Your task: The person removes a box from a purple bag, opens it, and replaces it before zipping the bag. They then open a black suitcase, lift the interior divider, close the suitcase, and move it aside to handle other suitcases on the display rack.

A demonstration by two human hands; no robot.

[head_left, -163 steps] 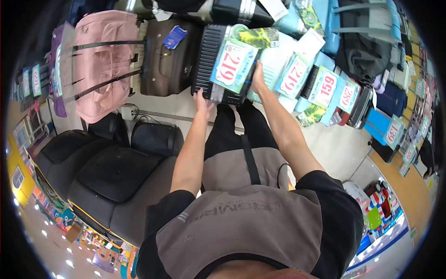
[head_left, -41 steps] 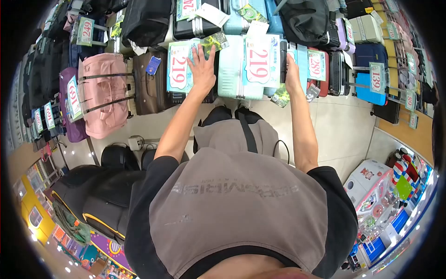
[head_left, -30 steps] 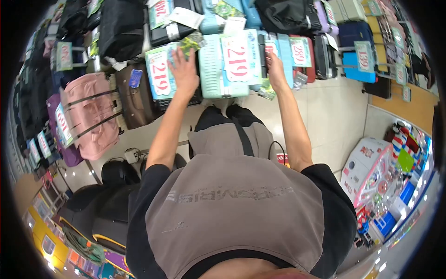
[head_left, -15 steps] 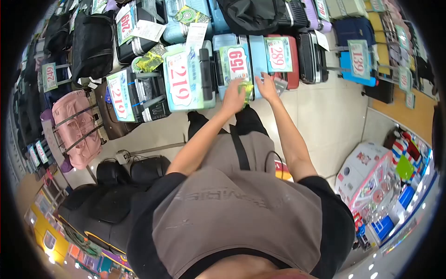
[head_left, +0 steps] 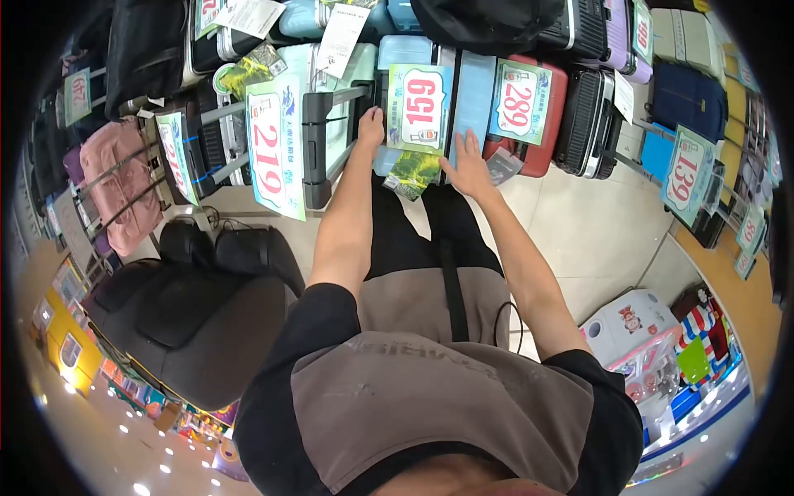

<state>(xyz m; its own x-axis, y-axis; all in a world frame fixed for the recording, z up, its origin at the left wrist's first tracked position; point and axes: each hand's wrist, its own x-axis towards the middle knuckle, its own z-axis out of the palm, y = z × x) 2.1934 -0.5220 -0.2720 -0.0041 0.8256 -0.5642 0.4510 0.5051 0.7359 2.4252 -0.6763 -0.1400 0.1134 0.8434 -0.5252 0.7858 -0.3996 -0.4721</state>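
Note:
A light blue suitcase [head_left: 403, 52] stands upright before me, with a price card [head_left: 421, 108] reading 159 on its top. My left hand [head_left: 371, 129] is at its left edge, beside the mint suitcase [head_left: 359, 64]; its fingers point forward and are partly hidden. My right hand [head_left: 469, 168] lies at the blue suitcase's near right side, fingers stretched out and apart. Between the hands hangs a yellow-green tag [head_left: 413, 173]. A 219 card [head_left: 275, 145] hangs by the black pull handle [head_left: 316, 150] of the mint suitcase.
To the right stand a red suitcase [head_left: 543, 148] with a 289 card and a black suitcase [head_left: 585, 121]. A black bag [head_left: 488, 23] lies behind. At left are a pink bag [head_left: 124, 186] and a black massage chair [head_left: 190, 331]. Boxed toys [head_left: 633, 331] sit at lower right.
My left hand has moved left, from the yellow-green tag to the suitcase's left edge. My right hand stays at the right side. The view has shifted, bringing the suitcases closer.

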